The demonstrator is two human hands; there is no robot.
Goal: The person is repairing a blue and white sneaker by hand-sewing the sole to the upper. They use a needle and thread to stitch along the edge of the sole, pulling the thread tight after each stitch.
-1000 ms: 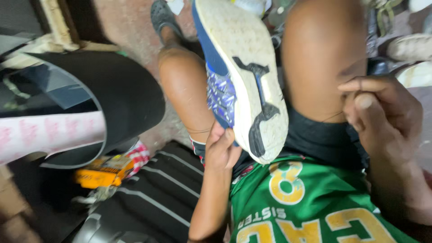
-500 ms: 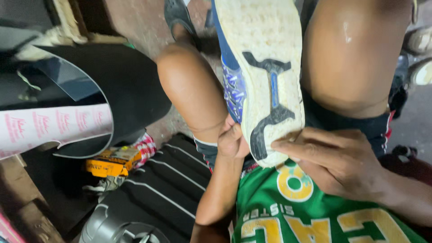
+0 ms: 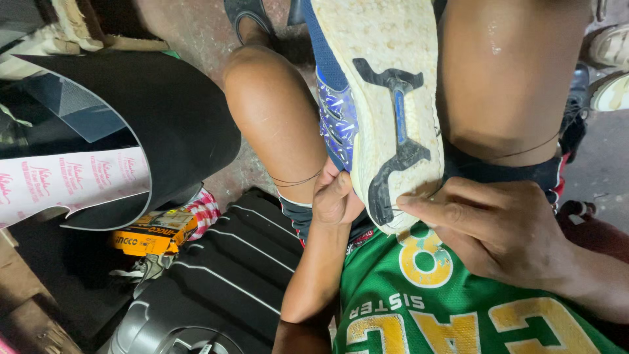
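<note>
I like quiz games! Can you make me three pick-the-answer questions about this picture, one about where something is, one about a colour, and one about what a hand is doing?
1. Where does the shoe lie?
A. between the person's knees
B. on the black sheet
C. inside the orange box

2. What colour is the shirt?
A. red
B. green with yellow print
C. white

3. What is the left hand doing?
A. hanging free
B. holding the orange box
C. gripping the shoe at the heel end

Answers:
1 A, the shoe sits sole up between the two bare knees.
2 B, the shirt is green with yellow print.
3 C, the left hand closes on the shoe's blue side near the heel, while the right hand presses its fingers to the edge of the white sole.
</note>
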